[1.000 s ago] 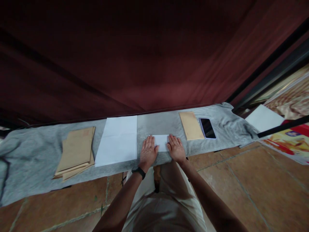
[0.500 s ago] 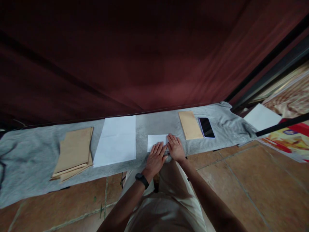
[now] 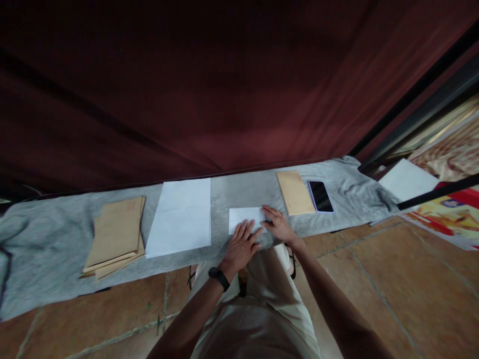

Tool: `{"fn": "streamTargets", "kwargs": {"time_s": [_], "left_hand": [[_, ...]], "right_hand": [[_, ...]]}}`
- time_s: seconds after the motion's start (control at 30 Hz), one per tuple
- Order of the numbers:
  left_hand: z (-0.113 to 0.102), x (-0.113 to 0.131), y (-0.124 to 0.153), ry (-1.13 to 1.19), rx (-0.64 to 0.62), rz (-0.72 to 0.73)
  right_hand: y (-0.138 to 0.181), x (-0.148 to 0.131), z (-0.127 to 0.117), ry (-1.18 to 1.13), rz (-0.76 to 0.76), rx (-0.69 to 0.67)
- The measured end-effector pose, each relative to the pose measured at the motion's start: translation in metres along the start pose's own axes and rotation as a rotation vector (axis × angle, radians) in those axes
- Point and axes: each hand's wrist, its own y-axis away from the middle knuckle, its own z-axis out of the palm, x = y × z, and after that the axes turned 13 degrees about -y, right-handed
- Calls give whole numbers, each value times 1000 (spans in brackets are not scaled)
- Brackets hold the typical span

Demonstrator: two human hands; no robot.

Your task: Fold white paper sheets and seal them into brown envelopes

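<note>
A small folded sheet of white paper (image 3: 236, 217) lies on the grey cloth in front of me. My left hand (image 3: 242, 244) rests flat on its lower middle, fingers spread, with a dark band around the wrist. At the paper's right edge is my right hand (image 3: 279, 225), its fingers stretched out and touching that edge, the thumb apart from them. Whether any of the paper's edge sits between thumb and fingers I cannot tell. Left of the hands lies a stack of larger white sheets (image 3: 183, 214).
Brown envelopes (image 3: 116, 229) are piled at the left. To the right lie a tan envelope (image 3: 295, 193) and a phone (image 3: 321, 197). The narrow cloth-covered surface (image 3: 239, 187) backs onto a dark red curtain (image 3: 232, 109). A colourful box (image 3: 449, 219) is at far right.
My right hand has slid a little to the right, from the paper's top to its right edge. My left hand has stayed almost in place on the paper.
</note>
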Motion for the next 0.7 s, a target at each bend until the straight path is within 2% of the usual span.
{"fn": "streamTargets", "kwargs": {"time_s": [0.17, 0.5, 0.7], "left_hand": [[0, -1, 0, 7, -8, -6], [0, 0, 0, 3, -4, -8], [0, 1, 1, 5, -5, -14]], "right_hand": [[-13, -3, 4, 41, 108, 61], [-37, -7, 9, 7, 182, 252], [-20, -21, 16, -35, 151, 258]]}}
